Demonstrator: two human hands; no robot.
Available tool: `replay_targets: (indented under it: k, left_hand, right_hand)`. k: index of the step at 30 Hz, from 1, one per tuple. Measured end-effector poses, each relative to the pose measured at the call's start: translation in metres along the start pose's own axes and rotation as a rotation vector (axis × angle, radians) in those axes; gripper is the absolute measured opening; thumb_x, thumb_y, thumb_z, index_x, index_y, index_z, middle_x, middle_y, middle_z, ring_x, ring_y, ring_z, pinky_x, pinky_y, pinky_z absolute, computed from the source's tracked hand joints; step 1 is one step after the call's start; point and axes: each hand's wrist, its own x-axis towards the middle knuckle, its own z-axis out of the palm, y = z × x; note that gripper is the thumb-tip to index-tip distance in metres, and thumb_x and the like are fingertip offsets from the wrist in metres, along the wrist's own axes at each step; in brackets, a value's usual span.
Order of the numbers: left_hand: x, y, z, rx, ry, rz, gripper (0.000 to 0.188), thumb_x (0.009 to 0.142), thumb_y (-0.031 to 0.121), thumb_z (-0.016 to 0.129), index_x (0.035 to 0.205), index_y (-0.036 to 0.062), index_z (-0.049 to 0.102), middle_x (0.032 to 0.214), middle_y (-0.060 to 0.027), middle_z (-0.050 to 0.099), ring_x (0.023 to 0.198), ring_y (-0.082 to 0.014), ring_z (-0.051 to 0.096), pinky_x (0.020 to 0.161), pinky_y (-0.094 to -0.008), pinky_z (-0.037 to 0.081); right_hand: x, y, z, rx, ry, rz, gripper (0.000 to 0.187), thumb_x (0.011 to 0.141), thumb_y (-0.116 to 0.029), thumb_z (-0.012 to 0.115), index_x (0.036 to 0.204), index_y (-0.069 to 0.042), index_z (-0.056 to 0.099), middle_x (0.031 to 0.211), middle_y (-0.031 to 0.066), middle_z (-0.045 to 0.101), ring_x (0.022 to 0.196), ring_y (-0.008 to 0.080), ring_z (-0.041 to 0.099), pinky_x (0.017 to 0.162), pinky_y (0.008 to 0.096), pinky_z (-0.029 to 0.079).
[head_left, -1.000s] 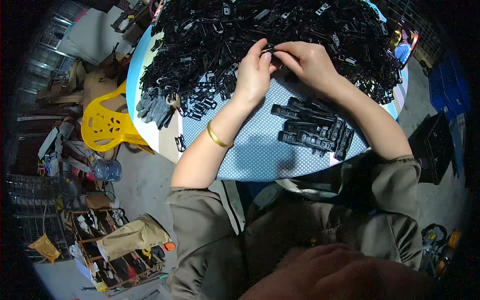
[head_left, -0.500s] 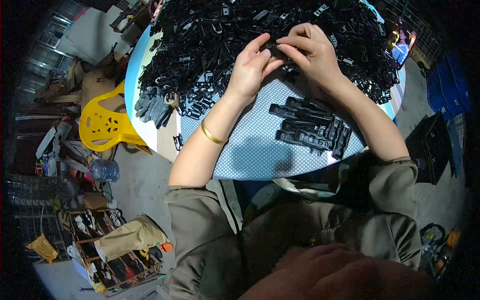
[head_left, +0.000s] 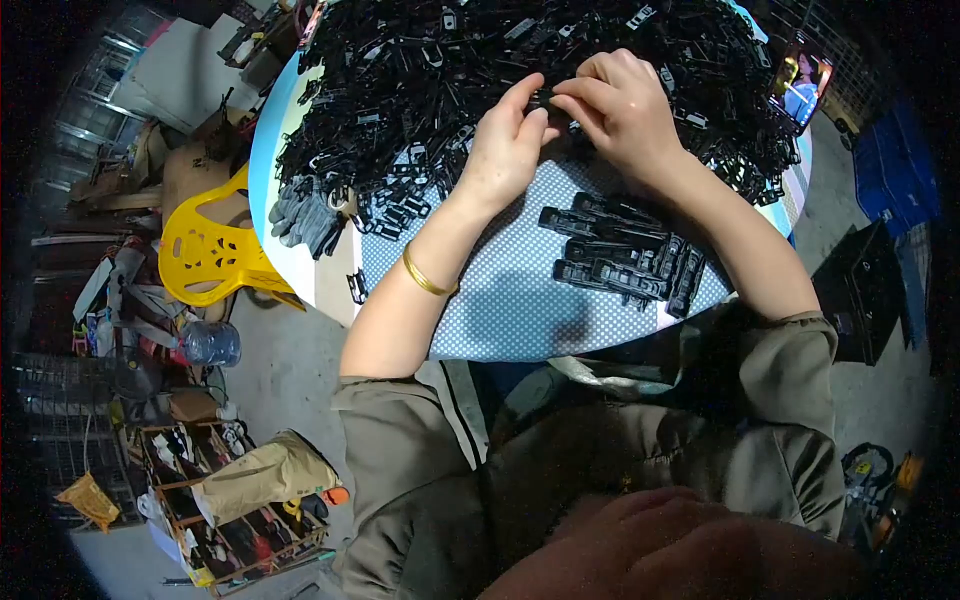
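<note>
My left hand (head_left: 503, 150) is raised over the near edge of a big heap of small black plastic parts (head_left: 400, 70), index finger and thumb curled toward each other. Facing it, my right hand (head_left: 628, 108) is closed in a pinch, its fingertips almost meeting the left ones. Whatever sits between the fingertips is small and dark and blends into the heap. Below the right hand, on the dotted light-blue table cover (head_left: 500, 310), lies a neat group of longer black plastic pieces (head_left: 620, 250), side by side.
Grey gloves (head_left: 305, 215) lie at the table's left edge, and one loose black part (head_left: 357, 287) is nearby. A lit phone (head_left: 802, 88) stands at the right rim. Left of the table is a yellow plastic chair (head_left: 215, 240); blue crates (head_left: 893, 170) stand at right.
My left hand has turned slightly, its thumb and lower fingers shifting right and up. My right hand has moved only slightly. The group of black pieces stays put.
</note>
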Motion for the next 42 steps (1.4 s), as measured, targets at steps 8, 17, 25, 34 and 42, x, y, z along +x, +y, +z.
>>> replay_targets:
  k: [8,17,25,34,42]
  left_hand:
    - [-0.001,0.008,0.002,-0.29,-0.026,-0.04,0.049,0.082,0.009,0.056,0.124,-0.0064,0.035,0.091,-0.0079,0.057,0.073,-0.0086,0.055,0.066,-0.0189,0.047]
    - [0.007,0.005,-0.016,-0.392,-0.054,-0.003,0.051,0.084,0.006,0.052,0.127,-0.0055,0.029,0.101,-0.0149,0.057,0.086,-0.0179,0.06,0.077,-0.0279,0.051]
    - [0.007,0.017,-0.02,-0.502,-0.174,0.049,0.047,0.084,0.007,0.052,0.126,-0.0038,0.033,0.102,-0.0146,0.057,0.091,-0.0194,0.058,0.081,-0.031,0.05]
    - [-0.025,0.032,0.015,0.26,-0.66,0.282,0.026,0.078,0.011,0.058,0.102,0.0027,0.055,0.105,-0.0101,0.057,0.1,-0.0178,0.052,0.087,-0.0316,0.041]
    - [0.001,0.014,-0.006,0.364,-0.199,0.119,0.018,0.079,0.013,0.059,0.093,0.0024,0.064,0.087,-0.008,0.064,0.077,-0.0131,0.06,0.07,-0.0239,0.047]
  right_hand:
    - [-0.003,0.005,0.005,0.2,0.04,0.059,0.011,0.068,-0.012,0.065,0.078,-0.006,0.064,0.078,0.0039,0.054,0.076,0.0193,0.05,0.07,0.0305,0.039]
    - [-0.002,0.016,0.007,1.059,-0.347,0.73,0.033,0.077,-0.027,0.065,0.1,-0.004,0.063,0.086,0.0071,0.064,0.076,0.0107,0.058,0.07,0.0249,0.046]
    - [0.006,0.026,-0.009,0.947,-0.405,0.596,0.029,0.08,-0.023,0.059,0.105,-0.007,0.061,0.094,0.007,0.063,0.087,0.0143,0.059,0.08,0.026,0.046]
    - [-0.002,0.049,-0.002,0.287,-0.343,0.312,0.016,0.076,-0.017,0.061,0.081,-0.003,0.063,0.075,0.0062,0.06,0.071,0.0165,0.056,0.065,0.0274,0.045]
    - [-0.014,0.029,0.003,-0.135,-0.675,0.003,0.016,0.063,-0.008,0.06,0.078,-0.005,0.063,0.082,0.0052,0.055,0.088,0.0218,0.048,0.073,0.0352,0.04]
